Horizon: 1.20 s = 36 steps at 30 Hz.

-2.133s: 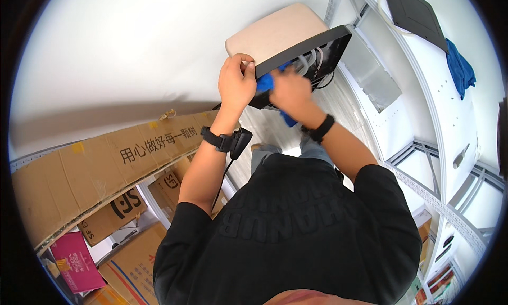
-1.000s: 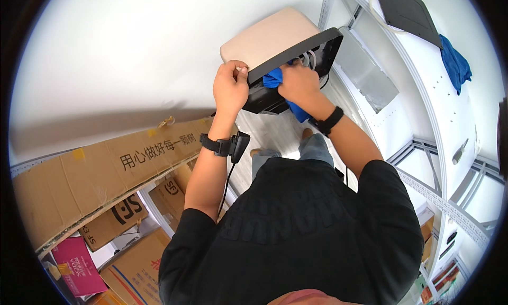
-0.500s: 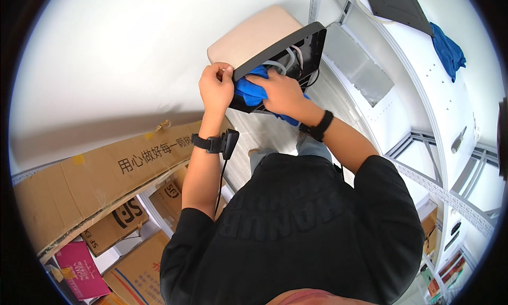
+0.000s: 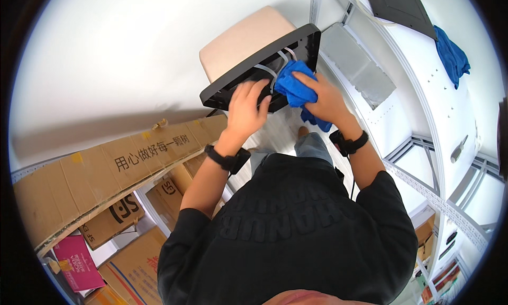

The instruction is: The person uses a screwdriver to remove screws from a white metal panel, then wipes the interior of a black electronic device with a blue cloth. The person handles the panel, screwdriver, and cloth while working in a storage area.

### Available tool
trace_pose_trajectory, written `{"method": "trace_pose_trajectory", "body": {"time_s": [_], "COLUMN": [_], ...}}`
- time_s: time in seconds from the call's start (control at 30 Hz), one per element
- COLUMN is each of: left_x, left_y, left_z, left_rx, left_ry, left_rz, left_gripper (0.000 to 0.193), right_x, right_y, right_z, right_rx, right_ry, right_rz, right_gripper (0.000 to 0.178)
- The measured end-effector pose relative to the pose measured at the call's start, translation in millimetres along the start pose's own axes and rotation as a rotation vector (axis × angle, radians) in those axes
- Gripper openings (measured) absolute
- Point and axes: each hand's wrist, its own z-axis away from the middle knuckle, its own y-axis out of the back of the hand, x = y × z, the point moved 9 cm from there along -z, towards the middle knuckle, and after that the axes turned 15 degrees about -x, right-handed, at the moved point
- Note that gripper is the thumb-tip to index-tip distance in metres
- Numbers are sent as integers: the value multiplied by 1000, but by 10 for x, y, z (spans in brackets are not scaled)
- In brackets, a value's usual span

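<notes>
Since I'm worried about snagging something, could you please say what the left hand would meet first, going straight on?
The left hand would probably meet the pale curved tube first, though depth is unclear.

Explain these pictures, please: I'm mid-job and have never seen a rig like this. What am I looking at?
There is no robot here, just a person's two bare hands. A wide fisheye camera on their head looks down, so straight edges bend near the rim; picture left is the person's left. The right hand holds a bunched blue cloth. The left hand is at the open black side of a beige-and-black casing; I can't tell whether it touches. Pale tubes show inside. On the white surface at right are a black panel, a second blue cloth and a grey-handled tool.
</notes>
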Motion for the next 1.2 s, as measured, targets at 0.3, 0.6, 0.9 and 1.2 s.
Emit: {"method": "trace_pose_trajectory", "body": {"time_s": [0.3,0.6,0.9,1.2], "left_x": [-123,-220,-370,-465], "left_y": [-534,-526,-445,-442], "left_z": [-433,-560,-131,68], "left_rx": [-2,31,93,108], "left_ry": [281,368,426,421], "left_rz": [-239,-307,-345,-398], "left_gripper": [71,67,56,51], "right_x": [219,196,-79,-311], "right_y": [320,193,58,-251], "right_z": [59,-12,-443,-855], "right_rx": [126,79,69,106], "right_ry": [5,78,90,54], "right_rz": [135,95,95,201], "right_gripper": [75,77,75,70]}}
